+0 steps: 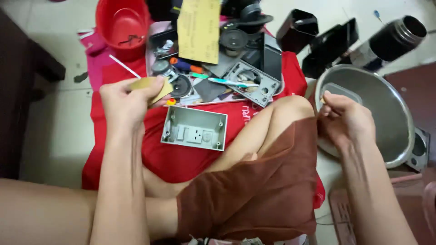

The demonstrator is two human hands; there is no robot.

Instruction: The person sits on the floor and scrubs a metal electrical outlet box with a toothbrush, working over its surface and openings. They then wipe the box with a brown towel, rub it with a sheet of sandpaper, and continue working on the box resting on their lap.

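At left centre of the frame, the left hand (123,102) is pinching a small tan card (152,86) between thumb and fingers, closed on it above the red cloth (181,159). A thin white stick (124,66) is poking out just above the hand; whether the hand is gripping it cannot be told. Just right of the card, a round speaker (182,85) is lying in a cluttered tray (272,88) with a toothbrush (232,82) and a grey panel (253,81). Below the tray, a grey plastic housing (194,128) is lying open side up on the cloth. A larger tan cardboard piece (199,29) is standing at top centre, and a red bowl (122,25) is sitting at upper left.

At right centre, the right hand (346,119) is curling its fingers together over the edge of a steel basin (386,104); whether it is holding anything cannot be told. Black boxes (297,29) and a dark cylinder (395,38) are lying on the floor (54,131) at upper right.
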